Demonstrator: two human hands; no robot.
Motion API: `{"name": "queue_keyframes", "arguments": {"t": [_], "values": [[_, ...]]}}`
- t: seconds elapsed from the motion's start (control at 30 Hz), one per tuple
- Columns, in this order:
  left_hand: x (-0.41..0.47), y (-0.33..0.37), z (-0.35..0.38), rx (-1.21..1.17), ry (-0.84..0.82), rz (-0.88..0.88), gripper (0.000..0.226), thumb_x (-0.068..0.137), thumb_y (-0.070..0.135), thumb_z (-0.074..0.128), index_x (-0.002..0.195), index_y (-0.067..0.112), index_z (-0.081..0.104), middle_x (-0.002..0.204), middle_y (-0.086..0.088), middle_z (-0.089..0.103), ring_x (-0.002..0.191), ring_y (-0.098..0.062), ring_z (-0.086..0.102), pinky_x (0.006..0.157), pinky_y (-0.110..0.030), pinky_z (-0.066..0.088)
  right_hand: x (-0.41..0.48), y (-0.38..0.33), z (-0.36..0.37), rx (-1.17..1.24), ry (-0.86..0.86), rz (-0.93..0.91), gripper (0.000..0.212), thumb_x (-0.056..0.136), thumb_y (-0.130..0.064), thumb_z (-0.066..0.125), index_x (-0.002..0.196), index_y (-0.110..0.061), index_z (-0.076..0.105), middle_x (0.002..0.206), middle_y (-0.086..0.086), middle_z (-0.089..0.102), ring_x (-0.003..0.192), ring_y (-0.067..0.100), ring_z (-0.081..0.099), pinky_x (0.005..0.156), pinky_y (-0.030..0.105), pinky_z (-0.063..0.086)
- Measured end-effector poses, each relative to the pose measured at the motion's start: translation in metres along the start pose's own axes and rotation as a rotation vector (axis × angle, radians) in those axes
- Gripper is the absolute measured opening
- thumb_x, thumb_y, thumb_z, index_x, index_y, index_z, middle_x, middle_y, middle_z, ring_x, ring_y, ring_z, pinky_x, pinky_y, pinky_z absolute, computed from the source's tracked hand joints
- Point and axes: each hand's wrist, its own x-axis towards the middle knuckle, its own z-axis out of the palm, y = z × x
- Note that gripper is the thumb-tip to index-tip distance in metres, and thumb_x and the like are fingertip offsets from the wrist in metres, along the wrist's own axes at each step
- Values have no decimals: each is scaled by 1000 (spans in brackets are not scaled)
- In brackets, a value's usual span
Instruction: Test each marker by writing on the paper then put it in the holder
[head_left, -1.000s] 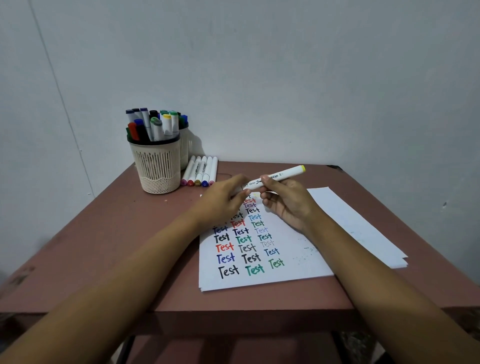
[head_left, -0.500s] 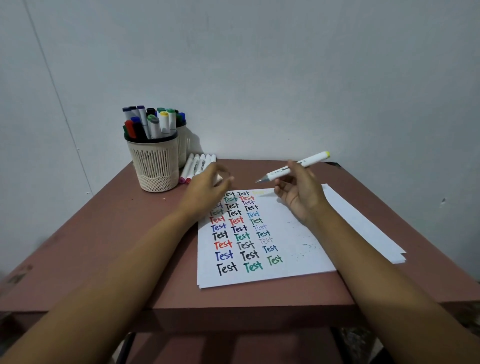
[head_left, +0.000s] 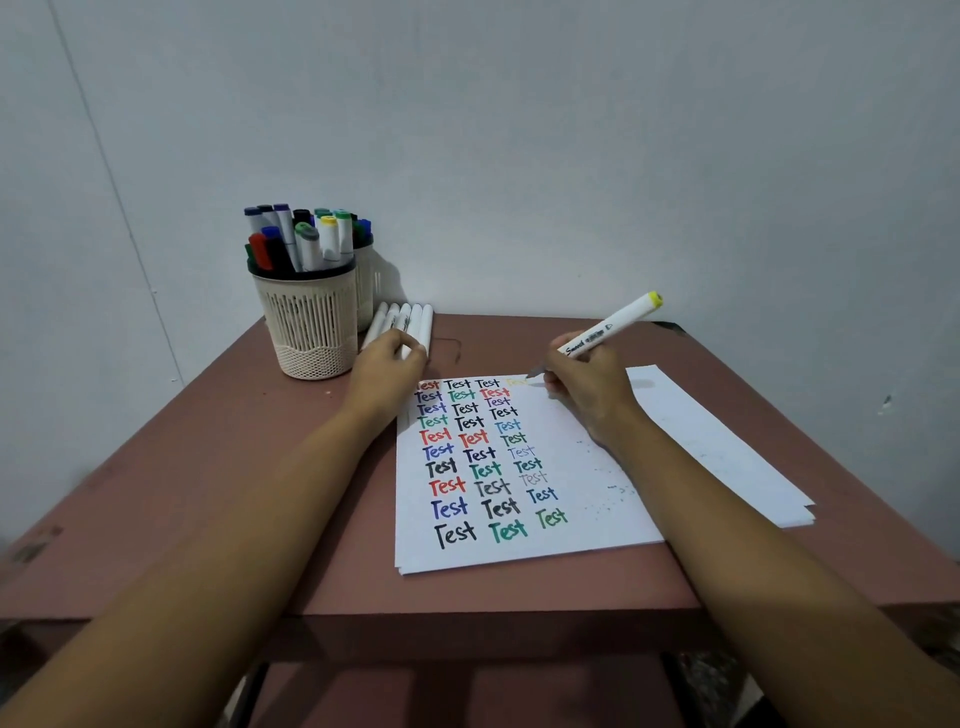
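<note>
The right hand (head_left: 587, 395) has its fingers curled round a white marker (head_left: 608, 327) in a writing grip; the yellow-ended barrel slants up and away past the knuckles, and the bare tip pokes out just beyond the fingertips, at the far edge of the paper (head_left: 571, 509). Right beside that tip sits a faint yellow word (head_left: 516, 382). Whether the tip is touching the sheet I cannot tell, nor whether that word is this marker's doing.

The left hand (head_left: 387, 369) lies with its fingers bent over the near ends of a short row of loose markers (head_left: 410, 322); the fingers hide what is under them, so I cannot say if they hold one, a cap, or nothing. The holder (head_left: 311, 332) stands just to the outer side of that hand, crammed with capped markers, and a second holder (head_left: 366, 280) peeps out behind it.

Going by the sheet, most of the job looks done: three full columns of "Test" in black, red, blue and green run from the right-hand fingers back toward the wrist, and a fourth column is only beginning. What seems left is the marker in hand — to be written with, capped and dropped in — and then the loose row under the left fingers.
</note>
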Motion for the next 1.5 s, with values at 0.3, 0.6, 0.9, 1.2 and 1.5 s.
{"name": "queue_keyframes", "arguments": {"t": [0.3, 0.6, 0.9, 1.2, 1.5], "values": [[2, -2, 0, 20, 0, 30, 16, 90, 24, 52, 75, 28, 56, 137, -17, 48, 127, -31, 44, 97, -44, 39, 4, 10, 4, -88, 27, 15, 12, 78, 2, 60, 72, -8, 60, 53, -2, 60, 56, 15, 55, 65, 31, 51], [1, -3, 0, 36, -11, 27, 9, 90, 24, 52, 84, 22, 59, 137, -17, 48, 126, -31, 44, 96, -42, 40, 4, 12, 5, -140, 11, -11, 13, 81, 0, 63, 74, -9, 61, 66, 8, 61, 61, 19, 58, 68, 32, 54], [0, -2, 2, 33, -6, 6, 16, 91, 24, 52, 94, 13, 63, 130, -12, 55, 116, -24, 51, 78, -30, 39, 6, 13, 4, -121, 25, 0, 12, 79, 2, 61, 74, -9, 60, 62, 7, 59, 59, 20, 56, 66, 34, 50], [-3, 1, 1, 22, -14, 0, 20, 92, 23, 51, 99, 9, 63, 111, -9, 59, 94, -17, 51, 70, -27, 34, 2, 12, 4, -153, 22, -6, 7, 69, -9, 61, 67, -11, 55, 54, 6, 52, 58, 23, 46, 62, 36, 40], [-5, 4, 0, 51, -12, 8, 20, 92, 23, 51, 101, 9, 63, 92, -2, 54, 84, -17, 50, 65, -27, 31, 4, 13, 5, -151, 63, -28, 14, 77, 0, 60, 69, -10, 55, 58, 6, 53, 52, 20, 48, 59, 34, 43]]}}
